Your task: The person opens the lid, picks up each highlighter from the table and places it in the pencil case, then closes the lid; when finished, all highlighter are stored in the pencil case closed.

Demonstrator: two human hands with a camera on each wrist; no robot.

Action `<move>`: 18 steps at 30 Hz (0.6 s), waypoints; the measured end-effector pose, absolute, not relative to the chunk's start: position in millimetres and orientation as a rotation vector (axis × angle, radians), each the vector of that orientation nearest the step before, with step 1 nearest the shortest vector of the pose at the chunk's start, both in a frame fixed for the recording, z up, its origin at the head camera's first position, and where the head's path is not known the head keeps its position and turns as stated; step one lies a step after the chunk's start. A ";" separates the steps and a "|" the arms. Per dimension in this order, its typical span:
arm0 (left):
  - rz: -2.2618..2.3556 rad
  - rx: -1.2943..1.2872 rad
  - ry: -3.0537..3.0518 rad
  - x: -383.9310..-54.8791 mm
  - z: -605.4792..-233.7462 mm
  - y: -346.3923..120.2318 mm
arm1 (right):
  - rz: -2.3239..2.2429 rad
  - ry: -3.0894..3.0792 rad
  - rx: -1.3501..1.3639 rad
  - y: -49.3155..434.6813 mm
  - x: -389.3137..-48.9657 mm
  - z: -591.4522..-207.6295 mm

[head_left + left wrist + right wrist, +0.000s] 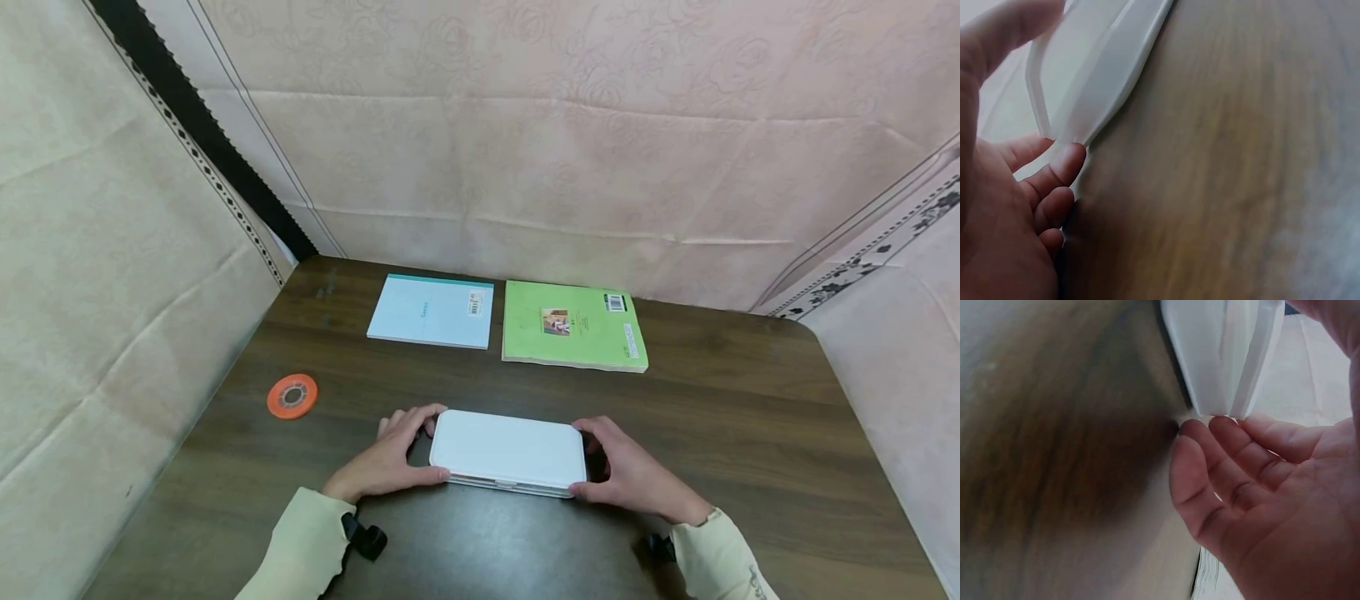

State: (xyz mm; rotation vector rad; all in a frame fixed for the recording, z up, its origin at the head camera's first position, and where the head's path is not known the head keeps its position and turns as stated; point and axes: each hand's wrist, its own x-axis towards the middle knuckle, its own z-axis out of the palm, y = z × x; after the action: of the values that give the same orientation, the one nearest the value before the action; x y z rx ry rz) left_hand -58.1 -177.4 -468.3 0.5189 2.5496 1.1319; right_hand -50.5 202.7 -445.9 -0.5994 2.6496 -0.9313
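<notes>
A flat white case (510, 450) with rounded corners lies near the middle of the table, a small clasp on its near long edge. My left hand (393, 454) holds its left end, thumb at the near corner and fingers at the far one. At the right end my right hand (622, 471) grips it the same way. Both wrist views show the case's lid and lower part with a gap between them; fingertips of the left hand (1016, 187) and right hand (1272, 475) touch the ends of these parts.
An orange ring-shaped disc (292, 396) lies to the left on the brown wooden table (750, 433). Towards the back are a light blue booklet (431, 312) and a thicker green book (573, 329). Pale patterned cloth (525, 150) hangs behind and at both sides.
</notes>
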 end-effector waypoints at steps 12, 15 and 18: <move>1.094 0.539 2.593 -59.7 -475.0 -174.9 | -0.787 2.775 -0.635 194.7 -44.6 -449.2; 1.094 0.542 2.592 -59.8 -474.7 -175.0 | -0.783 2.787 -0.632 193.4 -43.7 -448.9; 1.090 0.555 2.595 -59.5 -473.9 -174.9 | -0.764 2.798 -0.628 192.0 -42.8 -449.1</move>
State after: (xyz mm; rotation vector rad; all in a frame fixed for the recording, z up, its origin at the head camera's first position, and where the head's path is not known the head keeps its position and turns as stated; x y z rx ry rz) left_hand -59.5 -174.9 -473.9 0.5554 2.5954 1.0904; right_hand -42.8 192.0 -449.1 -0.6284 2.7985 -0.7639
